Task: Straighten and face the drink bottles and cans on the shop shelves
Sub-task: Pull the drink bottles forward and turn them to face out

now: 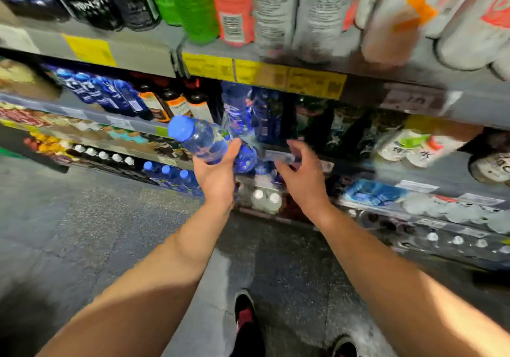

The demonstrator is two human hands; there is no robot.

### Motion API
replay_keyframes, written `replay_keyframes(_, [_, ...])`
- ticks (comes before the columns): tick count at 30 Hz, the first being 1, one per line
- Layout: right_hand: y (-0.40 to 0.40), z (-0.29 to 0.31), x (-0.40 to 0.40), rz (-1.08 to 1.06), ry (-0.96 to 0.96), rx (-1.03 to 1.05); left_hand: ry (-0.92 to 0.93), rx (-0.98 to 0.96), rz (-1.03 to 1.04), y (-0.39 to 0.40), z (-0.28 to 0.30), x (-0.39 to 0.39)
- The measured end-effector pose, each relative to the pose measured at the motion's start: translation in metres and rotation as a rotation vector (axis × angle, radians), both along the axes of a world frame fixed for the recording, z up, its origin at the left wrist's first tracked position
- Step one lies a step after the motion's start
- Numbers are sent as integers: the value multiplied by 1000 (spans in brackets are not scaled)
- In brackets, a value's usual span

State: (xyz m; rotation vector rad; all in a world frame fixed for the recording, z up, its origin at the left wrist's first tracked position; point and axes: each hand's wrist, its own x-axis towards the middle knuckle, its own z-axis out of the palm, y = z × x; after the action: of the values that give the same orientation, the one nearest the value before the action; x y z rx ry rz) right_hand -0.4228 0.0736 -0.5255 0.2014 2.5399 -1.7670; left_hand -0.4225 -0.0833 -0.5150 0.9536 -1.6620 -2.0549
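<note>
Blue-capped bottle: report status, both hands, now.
Left hand grips blue-capped bottle, tilted, off the shelf. Right hand open, empty, beside it. Nothing between bottle and shelf.

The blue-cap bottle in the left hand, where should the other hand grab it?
Probably around the lower body. The blue-cap bottle lies tilted, cap up-left, and the left hand grips its middle from below. The base end faces the open right hand, so coming from the right looks easiest. Its cap is small and round.
</note>
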Motion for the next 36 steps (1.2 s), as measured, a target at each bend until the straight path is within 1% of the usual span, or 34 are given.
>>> replay_keyframes(2, [-21,-5,-13,-39,-35,-8,-12,-58,9,-27,-5,-13])
replay_keyframes(5, [-44,-7,-31,-64,-48,-23,-18,-102,-5,-44,-6,-30])
replay_keyframes(9, [-68,-2,-51,-1,39,67,96,-129,-44,-46,-11,-45])
replay_keyframes(11, [-78,-1,-56,-87,141,154,149,-161,-74,-49,-19,-50])
replay_keyframes(13, [-87,-1,-59,-268,207,219,180,-182,-126,-52,-23,-55])
replay_keyframes(15, [-93,-3,-62,-384,204,206,163,-198,-168,-54,-24,-58])
replay_keyframes(18, [-97,-10,-73,-368,108,100,117,-271,-161,-55,-23,-63])
replay_keyframes(22, [-94,-19,-93,-381,84,81,89,-352,-189,-58,-23,-68])
replay_keyframes(25, [-92,-25,-100,-459,127,126,88,-398,-234,-62,-24,-71])
replay_keyframes(28, [-90,-28,-96,-527,187,157,68,-402,-258,-63,-23,-74])
replay_keyframes(33, [-83,-27,-83,-542,227,244,32,-400,-246,-63,-21,-73])
replay_keyframes(36, [-83,-23,-84,-580,215,258,5,-369,-225,-63,-20,-70])
